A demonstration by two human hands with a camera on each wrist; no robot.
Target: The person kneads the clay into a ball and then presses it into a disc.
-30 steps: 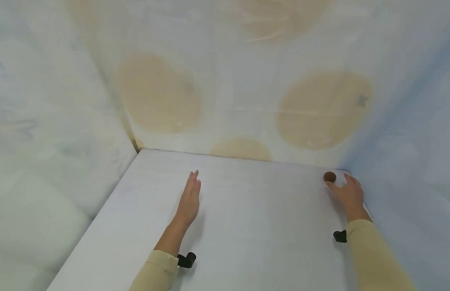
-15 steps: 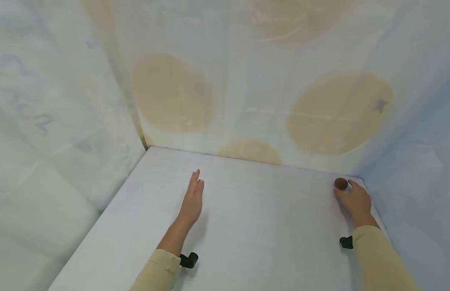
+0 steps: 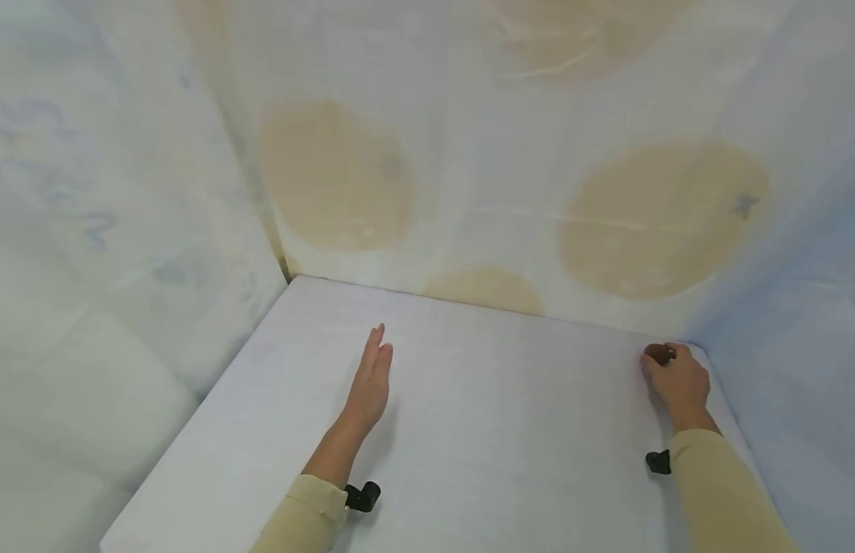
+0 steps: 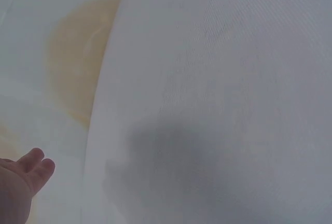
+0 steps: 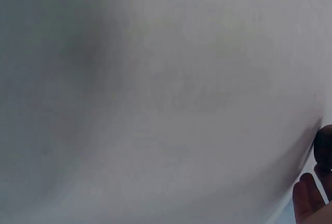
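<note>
Fingers [image 3: 665, 361] of the right hand [image 3: 678, 382] curl round a brown ball [image 3: 658, 353]; left hand [image 3: 370, 382] lies flat.

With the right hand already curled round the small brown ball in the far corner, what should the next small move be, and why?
Probably lift the brown ball straight up off the white table. The right hand already has its fingers wrapped round it, tight in the far right corner against the cloth walls, so there is little room to slide it sideways. The left hand lies flat and open, well apart from it.
</note>
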